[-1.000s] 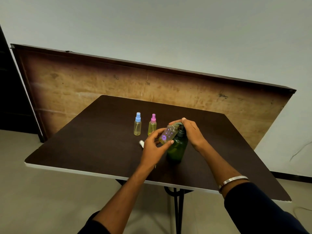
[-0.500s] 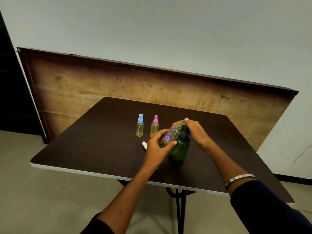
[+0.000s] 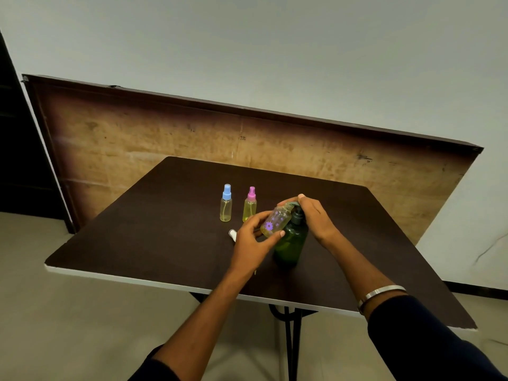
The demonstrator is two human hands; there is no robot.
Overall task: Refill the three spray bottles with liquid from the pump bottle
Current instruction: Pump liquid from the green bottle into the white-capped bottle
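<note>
The left hand (image 3: 251, 244) holds the small clear bottle (image 3: 276, 220) with purple flowers printed on it, fingers and thumb wrapped around its lower body. The bottle is tilted, its long axis running from base at about 7 o'clock to open neck at about 1 o'clock, so the mouth points up toward the spout of the green pump bottle (image 3: 292, 242). That pump bottle stands upright on the dark table (image 3: 165, 235), just to the 3 o'clock side of the left hand. The right hand (image 3: 316, 218) lies over the pump head, fingers curled down across the top; whether it is pressing cannot be told. The neck of the small bottle sits right at the spout, under the right fingertips, and the exact meeting of mouth and spout is hidden by the hand.

The coming move turns on that one line-up: the spout must sit over the open neck along the bottle's tilt, or liquid will run down the outside. My guess is that this is the third bottle being filled, since the blue-capped bottle (image 3: 226, 204) and the pink-capped bottle (image 3: 250, 206) stand capped and upright at about 10 o'clock from the hands, both showing yellowish liquid. A small white cap (image 3: 233, 234) lies on the table just at 9 o'clock of the left hand, probably this bottle's spray top
</note>
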